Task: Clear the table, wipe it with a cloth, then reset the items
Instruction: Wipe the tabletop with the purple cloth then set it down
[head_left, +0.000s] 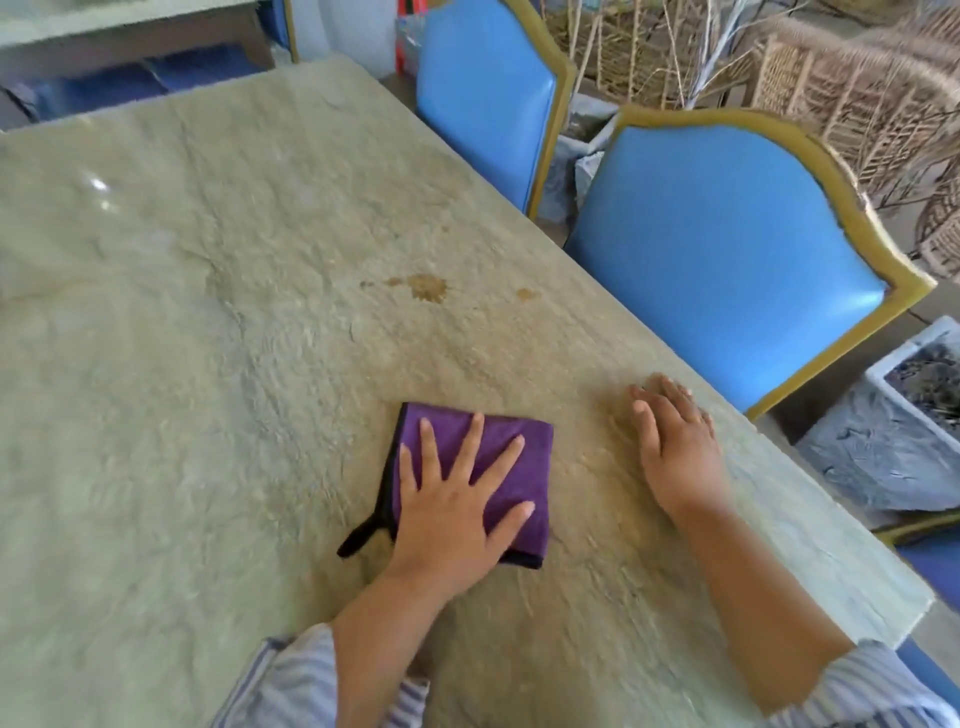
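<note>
A folded purple cloth (524, 452) with black trim lies flat on the pale stone table (218, 322), near the front middle. My left hand (452, 509) presses down on it with fingers spread. My right hand (675, 441) rests flat on the bare tabletop to the right of the cloth, close to the table's right edge, holding nothing. A brown stain (428, 287) with smaller spots beside it marks the table beyond the cloth.
Two blue padded chairs (727, 260) (483, 98) with gold frames stand along the table's right side. Woven wicker baskets (857, 88) sit behind them. A grey planter (893, 447) stands on the floor at the right.
</note>
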